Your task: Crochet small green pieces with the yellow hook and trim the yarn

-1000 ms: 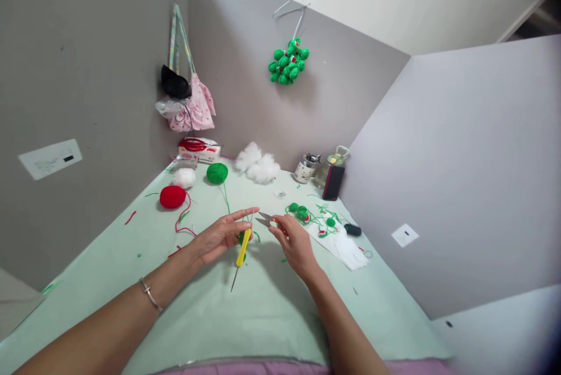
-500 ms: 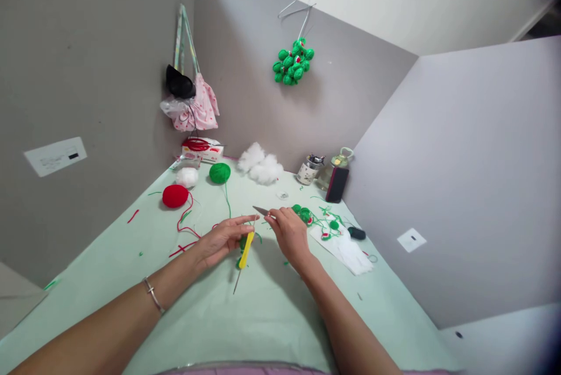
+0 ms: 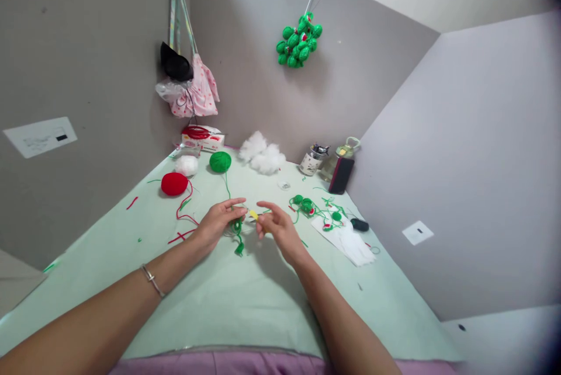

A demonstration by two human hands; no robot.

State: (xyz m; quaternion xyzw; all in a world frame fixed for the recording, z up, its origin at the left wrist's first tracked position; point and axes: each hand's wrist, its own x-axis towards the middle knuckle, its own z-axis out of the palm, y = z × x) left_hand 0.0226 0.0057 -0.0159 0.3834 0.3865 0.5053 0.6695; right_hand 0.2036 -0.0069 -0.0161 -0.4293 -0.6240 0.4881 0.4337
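Observation:
My left hand (image 3: 220, 222), with a bracelet on its wrist, pinches a small green crocheted piece (image 3: 238, 228) whose lower end (image 3: 239, 249) dangles over the table. Close to its fingertips is the yellow-handled crochet hook (image 3: 253, 214), gripped by my right hand (image 3: 280, 230) with the index finger stretched out. A dark pointed blade shows beside the yellow handle, mostly hidden by the right fingers. A green yarn ball (image 3: 220, 162) lies behind the hands, its strand running down toward my left hand.
A red yarn ball (image 3: 174, 184) and white yarn ball (image 3: 186, 165) lie left. White stuffing (image 3: 262, 154), a tin (image 3: 312, 160) and a phone (image 3: 340, 176) stand or lie at the back. Green crocheted pieces (image 3: 308, 206) lie right, near white sheets (image 3: 346, 240).
The yellow hook has passed from my left hand into my right hand. The blade that pointed out of my right hand is now mostly covered. The view has tilted slightly down.

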